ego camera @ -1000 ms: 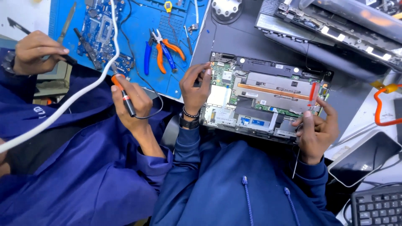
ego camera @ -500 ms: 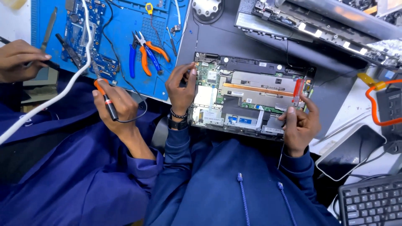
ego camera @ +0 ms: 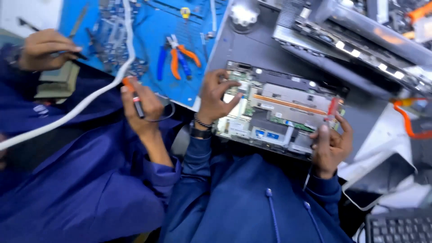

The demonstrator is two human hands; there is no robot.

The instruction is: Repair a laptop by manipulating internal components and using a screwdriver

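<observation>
- Far left, a co-worker's hand [ego camera: 42,49] grips a thin tool, its tip blurred; another co-worker's hand [ego camera: 141,105] holds a red-tipped pen tool beside the blue mat [ego camera: 148,67].
- The left hand [ego camera: 216,96] curls its fingers onto the opened laptop base [ego camera: 281,110], centre on the grey bench [ego camera: 252,45].
- The right hand [ego camera: 330,146] pinches a red-handled screwdriver [ego camera: 332,108] over the base's right edge; its tip is hidden.
</observation>
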